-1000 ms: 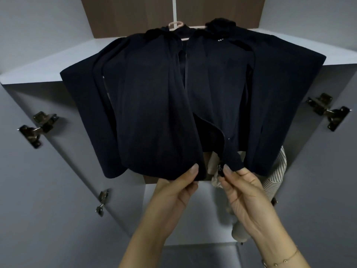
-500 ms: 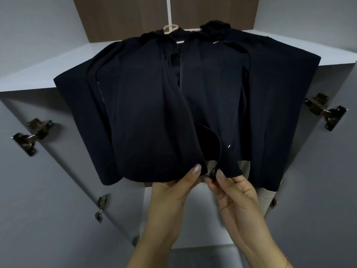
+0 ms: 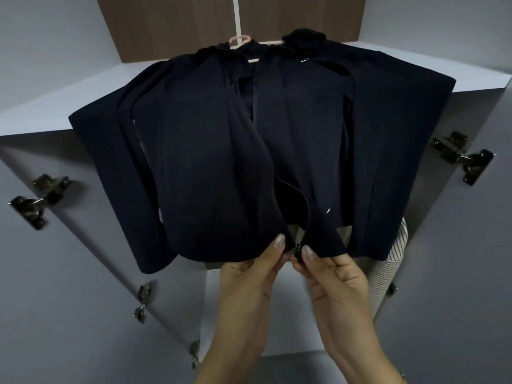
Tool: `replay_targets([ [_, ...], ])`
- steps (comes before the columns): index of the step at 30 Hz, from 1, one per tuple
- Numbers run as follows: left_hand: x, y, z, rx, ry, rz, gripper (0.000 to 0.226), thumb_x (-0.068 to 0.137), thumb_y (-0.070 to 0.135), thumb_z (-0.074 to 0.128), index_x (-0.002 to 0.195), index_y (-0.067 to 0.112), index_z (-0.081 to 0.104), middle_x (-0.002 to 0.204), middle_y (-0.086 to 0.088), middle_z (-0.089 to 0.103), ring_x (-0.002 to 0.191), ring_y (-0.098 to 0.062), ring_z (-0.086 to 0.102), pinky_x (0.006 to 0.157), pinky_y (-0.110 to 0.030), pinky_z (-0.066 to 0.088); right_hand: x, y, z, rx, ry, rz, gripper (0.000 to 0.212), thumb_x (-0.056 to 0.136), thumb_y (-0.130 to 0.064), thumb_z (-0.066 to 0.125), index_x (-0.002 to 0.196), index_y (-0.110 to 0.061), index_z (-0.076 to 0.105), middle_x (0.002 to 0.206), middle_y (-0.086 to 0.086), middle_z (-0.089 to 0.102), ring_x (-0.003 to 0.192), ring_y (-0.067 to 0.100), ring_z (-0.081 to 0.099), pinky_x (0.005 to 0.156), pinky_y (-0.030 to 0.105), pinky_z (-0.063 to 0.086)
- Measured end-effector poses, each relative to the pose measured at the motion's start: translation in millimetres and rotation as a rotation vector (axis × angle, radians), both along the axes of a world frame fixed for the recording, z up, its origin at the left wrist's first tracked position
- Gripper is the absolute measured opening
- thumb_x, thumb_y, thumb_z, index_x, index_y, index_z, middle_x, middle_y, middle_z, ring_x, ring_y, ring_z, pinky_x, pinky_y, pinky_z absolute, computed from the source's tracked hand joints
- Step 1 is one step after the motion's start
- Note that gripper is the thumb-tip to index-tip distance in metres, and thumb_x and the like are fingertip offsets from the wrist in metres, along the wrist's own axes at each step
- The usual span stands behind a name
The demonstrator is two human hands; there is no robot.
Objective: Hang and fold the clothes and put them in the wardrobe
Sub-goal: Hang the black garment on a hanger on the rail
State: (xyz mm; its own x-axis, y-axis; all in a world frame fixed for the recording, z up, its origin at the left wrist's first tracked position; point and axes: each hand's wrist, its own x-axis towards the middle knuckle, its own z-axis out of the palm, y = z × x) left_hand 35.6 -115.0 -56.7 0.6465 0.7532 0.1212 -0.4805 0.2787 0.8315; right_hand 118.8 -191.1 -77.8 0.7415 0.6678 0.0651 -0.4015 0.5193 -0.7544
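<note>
A dark navy zip jacket (image 3: 210, 151) hangs on a pale pink hanger (image 3: 240, 40) inside the open wardrobe, its front unzipped. My left hand (image 3: 249, 289) pinches the bottom hem of the jacket's left front panel. My right hand (image 3: 335, 284) pinches the bottom of the right front panel at the black zipper slider (image 3: 298, 248). The two hem ends meet between my thumbs. The jacket hides most of the hanger.
The wardrobe's grey doors stand open on both sides, with metal hinges at left (image 3: 38, 195) and right (image 3: 460, 156). A striped garment (image 3: 393, 259) hangs behind the jacket at lower right. A white shelf (image 3: 55, 112) runs above, with a brown back panel (image 3: 171, 20).
My two hands have drawn together, bringing the jacket's two front hem ends next to each other at the zipper slider. The view has shifted slightly.
</note>
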Motion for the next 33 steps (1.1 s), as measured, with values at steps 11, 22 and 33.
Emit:
replay_targets([
  [11,0.5,-1.6,-1.7,-0.053,0.007,0.031,0.012,0.083,0.014,0.070,0.094,0.014,0.075,0.095,-0.007,0.072,0.094,-0.017,0.069,0.083,-0.024,0.053,-4.8,1.2,-1.9,-0.032,0.002,-0.055,0.028,0.067,-0.025,0.083,0.092,-0.015,0.077,0.084,0.009,0.073,0.080,0.017,0.071,0.073,0.022,0.056],
  [22,5.4,-8.4,-4.6,-0.022,0.047,0.098,0.007,0.086,0.015,0.068,0.088,0.015,0.075,0.090,-0.005,0.071,0.091,-0.016,0.068,0.085,-0.026,0.053,-4.8,2.6,-6.4,-0.032,0.023,-0.067,0.023,0.073,-0.018,0.076,0.095,-0.012,0.076,0.088,0.012,0.074,0.088,0.020,0.072,0.076,0.023,0.055],
  [33,6.2,-8.9,-7.6,-0.029,0.060,0.112,0.007,0.086,0.014,0.068,0.083,0.014,0.074,0.084,-0.005,0.070,0.086,-0.016,0.067,0.085,-0.028,0.053,-6.9,4.2,-7.7,-0.041,0.060,-0.102,0.017,0.072,-0.019,0.077,0.088,-0.012,0.076,0.083,0.011,0.073,0.085,0.021,0.072,0.075,0.023,0.056],
])
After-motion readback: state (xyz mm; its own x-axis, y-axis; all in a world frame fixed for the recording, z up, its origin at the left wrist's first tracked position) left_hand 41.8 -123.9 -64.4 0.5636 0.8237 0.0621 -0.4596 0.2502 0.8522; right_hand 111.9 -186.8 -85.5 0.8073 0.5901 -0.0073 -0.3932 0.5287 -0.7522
